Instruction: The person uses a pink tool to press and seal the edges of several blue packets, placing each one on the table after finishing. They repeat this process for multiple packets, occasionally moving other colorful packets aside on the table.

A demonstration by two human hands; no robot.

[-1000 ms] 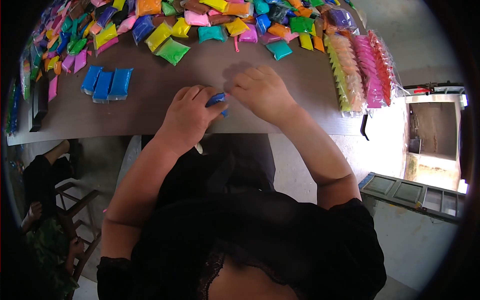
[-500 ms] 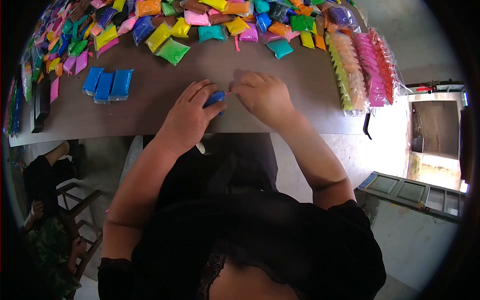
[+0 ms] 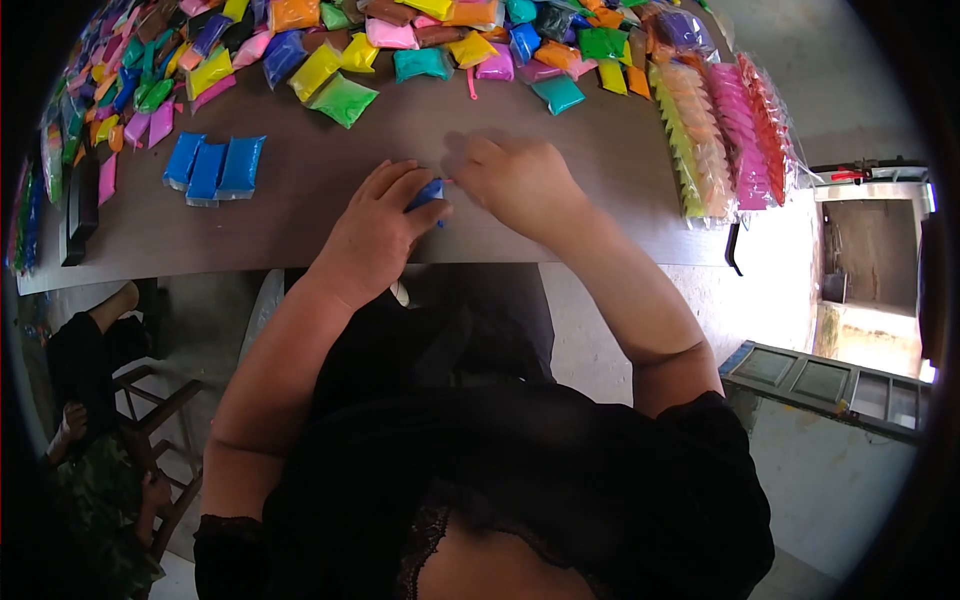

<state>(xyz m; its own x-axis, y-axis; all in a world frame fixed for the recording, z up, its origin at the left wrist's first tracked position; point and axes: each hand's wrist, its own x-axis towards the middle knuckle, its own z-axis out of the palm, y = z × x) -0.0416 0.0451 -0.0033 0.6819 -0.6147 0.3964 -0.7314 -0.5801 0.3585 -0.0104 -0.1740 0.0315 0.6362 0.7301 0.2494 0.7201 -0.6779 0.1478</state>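
Observation:
My left hand [image 3: 375, 225] rests near the table's front edge, its fingers and thumb closed around a small blue piece [image 3: 432, 192], mostly covered by the fingers. Just to the right, my right hand [image 3: 520, 185] is closed in a pinch. A tiny pink tip [image 3: 448, 182] shows between the blue piece and the right fingertips; what those fingers hold is hidden. To the left of my hands, three blue packets [image 3: 207, 172] lie side by side on the brown table [image 3: 310, 150].
A pile of colourful sealed packets [image 3: 320, 72] spreads across the table's far side. Strips of clear-wrapped packets [image 3: 700, 140] lie at the right edge. A thin pink tool [image 3: 473, 84] lies by the pile. Another person [image 3: 100, 450] sits at the lower left.
My right hand has shifted slightly left and up, closer to the blue piece. Less of the pink bit shows between the hands. My left hand stays almost still.

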